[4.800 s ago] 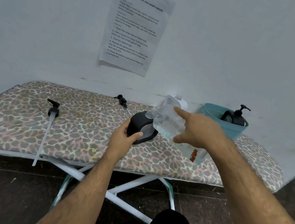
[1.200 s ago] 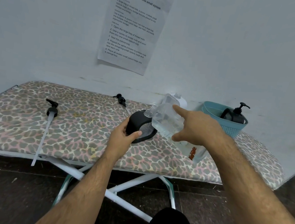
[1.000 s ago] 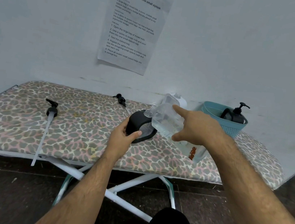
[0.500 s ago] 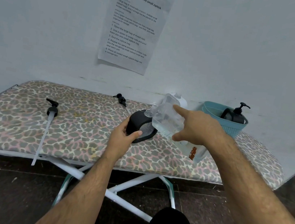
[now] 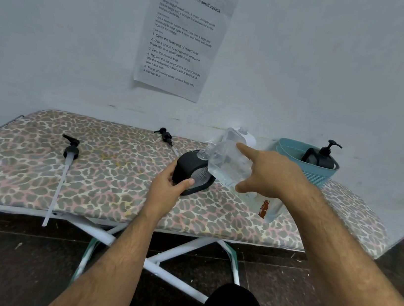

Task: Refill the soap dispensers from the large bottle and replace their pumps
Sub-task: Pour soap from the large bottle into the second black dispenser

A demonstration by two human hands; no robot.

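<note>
Both bare forearms reach forward. The left hand [image 5: 168, 189] curls around a black dispenser [image 5: 188, 170], thumb in front. The right hand [image 5: 267, 176] grips a tilted clear bottle [image 5: 227, 165], forefinger stretched straight along it.

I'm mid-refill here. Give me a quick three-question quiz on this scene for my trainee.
1. True or false: the right hand tilts the large clear bottle toward the black dispenser.
2. What is in the left hand's grip?
A. a loose pump
B. the black dispenser
C. the teal basket
3. How many loose pumps lie on the board?

Key:
1. True
2. B
3. Two: the long-tubed pump at left and the small pump near the wall.
</note>
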